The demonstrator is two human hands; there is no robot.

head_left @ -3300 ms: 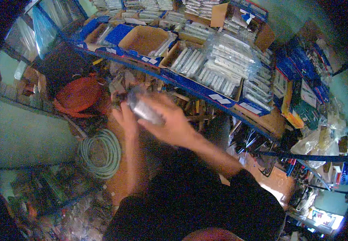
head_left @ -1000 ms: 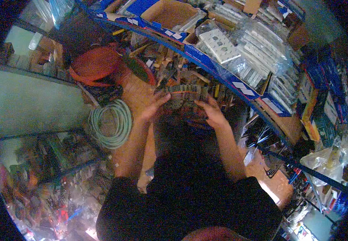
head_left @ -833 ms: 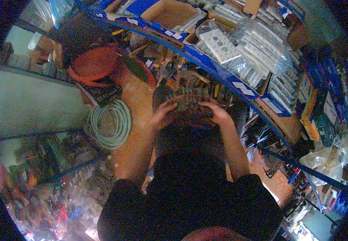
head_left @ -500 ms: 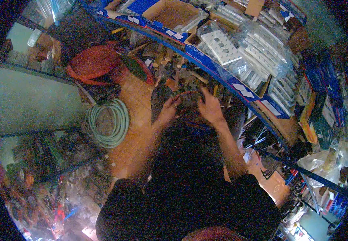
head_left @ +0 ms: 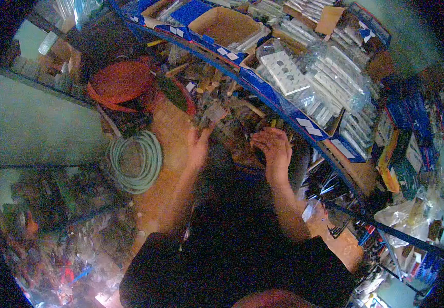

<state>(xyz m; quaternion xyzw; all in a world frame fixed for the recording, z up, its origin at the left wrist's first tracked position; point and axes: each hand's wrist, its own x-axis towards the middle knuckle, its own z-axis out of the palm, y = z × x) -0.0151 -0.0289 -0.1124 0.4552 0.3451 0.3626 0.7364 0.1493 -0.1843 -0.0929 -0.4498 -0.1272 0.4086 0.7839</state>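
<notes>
My left hand (head_left: 199,146) is at the middle left of the work area, its fingers smeared by motion. A pale greyish piece (head_left: 214,111) shows at its fingertips; dim light hides what kind it is. My right hand (head_left: 274,146) is bent with its fingers curled round, to the right of the left one. Something dark shows under its palm, too dim to name. Between and beyond both hands lies a dim jumble of wooden handles (head_left: 215,78) and other parts below the shelf.
A blue-edged shelf (head_left: 221,60) crosses ahead and to the right, bearing an open cardboard box (head_left: 224,25) and plastic-wrapped white plates (head_left: 284,73). At left are a red round tub (head_left: 122,82) and a coiled pale green hose (head_left: 135,161) on the tan floor (head_left: 168,154).
My hands have moved apart. The left has shifted left, with a pale piece now showing at its fingertips; the right has moved slightly lower and curled over.
</notes>
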